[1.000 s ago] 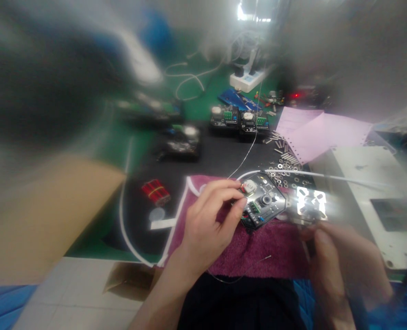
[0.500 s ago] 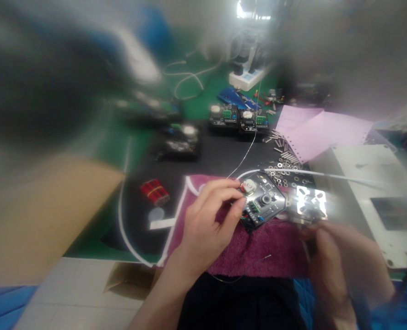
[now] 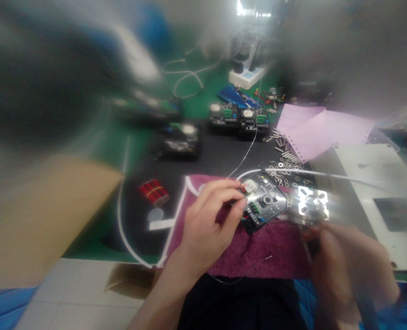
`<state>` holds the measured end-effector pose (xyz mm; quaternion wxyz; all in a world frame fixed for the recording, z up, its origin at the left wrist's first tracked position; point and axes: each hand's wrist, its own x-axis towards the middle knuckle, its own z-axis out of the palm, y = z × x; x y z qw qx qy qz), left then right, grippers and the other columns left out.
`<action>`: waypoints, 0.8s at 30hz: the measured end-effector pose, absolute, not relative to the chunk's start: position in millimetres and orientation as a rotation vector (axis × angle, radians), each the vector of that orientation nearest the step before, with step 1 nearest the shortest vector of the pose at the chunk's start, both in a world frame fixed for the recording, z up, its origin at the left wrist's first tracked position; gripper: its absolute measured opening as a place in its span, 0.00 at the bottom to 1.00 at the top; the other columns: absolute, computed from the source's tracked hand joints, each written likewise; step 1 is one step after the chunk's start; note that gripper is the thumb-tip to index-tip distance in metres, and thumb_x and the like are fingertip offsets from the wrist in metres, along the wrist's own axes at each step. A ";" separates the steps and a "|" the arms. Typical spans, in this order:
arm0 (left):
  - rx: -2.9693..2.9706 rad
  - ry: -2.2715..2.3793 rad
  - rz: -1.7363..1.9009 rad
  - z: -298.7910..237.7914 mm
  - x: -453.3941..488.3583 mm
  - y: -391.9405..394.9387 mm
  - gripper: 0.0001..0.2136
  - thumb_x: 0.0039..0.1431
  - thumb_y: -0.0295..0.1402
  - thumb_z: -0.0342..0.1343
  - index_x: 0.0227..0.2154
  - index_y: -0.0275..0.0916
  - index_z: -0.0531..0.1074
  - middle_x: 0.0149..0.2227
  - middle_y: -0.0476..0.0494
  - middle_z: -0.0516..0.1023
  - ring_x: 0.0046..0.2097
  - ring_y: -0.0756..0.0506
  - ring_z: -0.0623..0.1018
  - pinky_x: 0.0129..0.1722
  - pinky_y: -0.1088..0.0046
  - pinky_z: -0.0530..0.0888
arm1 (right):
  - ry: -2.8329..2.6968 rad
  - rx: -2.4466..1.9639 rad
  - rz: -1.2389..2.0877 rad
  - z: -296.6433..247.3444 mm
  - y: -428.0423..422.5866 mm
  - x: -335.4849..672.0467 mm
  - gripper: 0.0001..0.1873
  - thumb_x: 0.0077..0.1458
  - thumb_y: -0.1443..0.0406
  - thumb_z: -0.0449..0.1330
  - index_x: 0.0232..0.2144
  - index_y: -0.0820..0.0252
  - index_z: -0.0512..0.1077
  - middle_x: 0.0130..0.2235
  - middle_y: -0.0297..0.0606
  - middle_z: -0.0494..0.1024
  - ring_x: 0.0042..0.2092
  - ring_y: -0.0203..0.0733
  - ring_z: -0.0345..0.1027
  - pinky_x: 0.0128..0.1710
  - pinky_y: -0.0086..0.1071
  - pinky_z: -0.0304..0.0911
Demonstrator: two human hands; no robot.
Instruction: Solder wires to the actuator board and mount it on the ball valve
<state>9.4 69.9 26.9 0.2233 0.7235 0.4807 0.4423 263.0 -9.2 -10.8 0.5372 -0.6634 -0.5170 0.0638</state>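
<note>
My left hand [image 3: 208, 222] pinches the left edge of a small black circuit board [image 3: 265, 204] that rests on a maroon towel [image 3: 258, 250]. The board carries a round white part and green connectors. A thin wire [image 3: 249, 149] rises from near my fingertips. My right hand [image 3: 344, 270] is blurred at the lower right, its fingers closed round a dark, thin tool whose tip lies near a shiny metal plate [image 3: 312, 203] to the right of the board.
Several loose screws and washers [image 3: 285, 169] lie behind the board on a black mat. Pink paper [image 3: 320, 130], a white box [image 3: 371, 183], three more circuit boards [image 3: 239, 117], a red bundle [image 3: 153, 191] and a cardboard box [image 3: 45, 206] surround the work spot. Much of the frame is smeared.
Almost nothing differs: both hands hold their place, and the view has shifted slightly.
</note>
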 end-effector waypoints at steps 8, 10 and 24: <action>1.988 1.330 1.227 26.7 10.2 69.6 0.07 0.67 0.26 0.64 0.45 0.44 0.77 0.52 0.47 0.82 0.55 0.46 0.81 0.58 0.67 0.76 | -1.301 -1.610 0.148 -10.1 -9.3 265.1 0.13 0.55 0.54 0.70 0.36 0.54 0.78 0.30 0.35 0.79 0.30 0.44 0.74 0.32 0.39 0.71; 1.987 1.340 1.225 26.9 10.2 69.3 0.07 0.67 0.26 0.64 0.44 0.44 0.77 0.52 0.47 0.82 0.55 0.46 0.81 0.58 0.66 0.76 | -1.235 -1.611 0.117 -16.8 -12.6 258.8 0.13 0.56 0.54 0.69 0.38 0.55 0.78 0.33 0.36 0.81 0.31 0.44 0.75 0.33 0.39 0.72; 1.984 1.340 1.242 25.3 10.5 69.4 0.08 0.67 0.28 0.64 0.46 0.44 0.76 0.52 0.45 0.82 0.56 0.44 0.81 0.59 0.63 0.78 | -1.125 -1.621 0.010 -2.6 -9.3 237.7 0.12 0.56 0.56 0.71 0.39 0.54 0.79 0.37 0.38 0.83 0.33 0.47 0.77 0.36 0.43 0.74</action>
